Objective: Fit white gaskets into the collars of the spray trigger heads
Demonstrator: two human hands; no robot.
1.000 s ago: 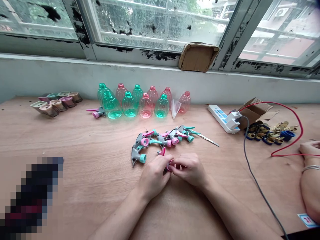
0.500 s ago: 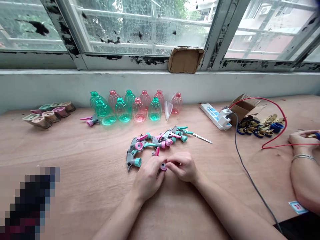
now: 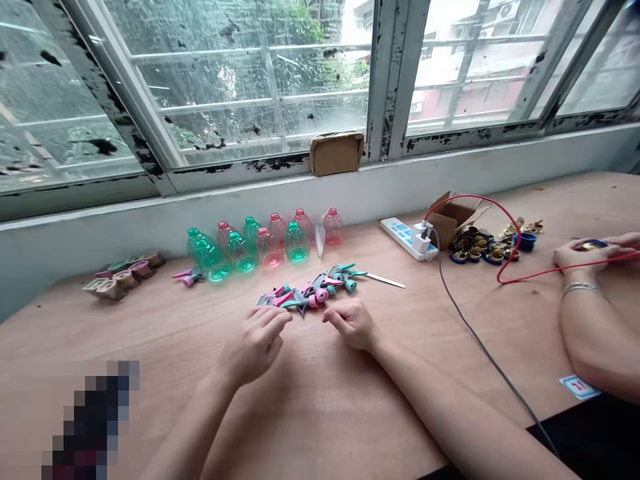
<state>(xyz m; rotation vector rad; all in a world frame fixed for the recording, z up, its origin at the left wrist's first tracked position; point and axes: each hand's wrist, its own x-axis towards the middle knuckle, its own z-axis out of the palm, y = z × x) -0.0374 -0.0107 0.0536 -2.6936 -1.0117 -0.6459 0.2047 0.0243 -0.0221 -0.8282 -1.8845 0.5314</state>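
Observation:
My left hand (image 3: 256, 343) is open, its fingers loosely bent and its thumb apart, just in front of the left end of a heap of trigger spray heads (image 3: 320, 293). Its fingertips come close to the heap; whether they touch is unclear. The spray heads are grey with pink or teal triggers and collars, lying tangled together. To the right, my right hand (image 3: 351, 325) rests low over the table in front of the heap, fingers curled and thumb pressed against them. Anything inside that pinch is hidden.
Green and pink clear bottles (image 3: 243, 253) stand behind, with one loose spray head (image 3: 187, 277) beside them. A metal strip (image 3: 385, 280) lies by the heap. Power strip (image 3: 407, 239), red cable (image 3: 515, 220), grey cord (image 3: 465, 327) and another person's hands (image 3: 583, 257) are right.
My hands have moved apart. The pink-collared spray head that my left hand held is no longer in it, and that hand has gone left. The view has shifted.

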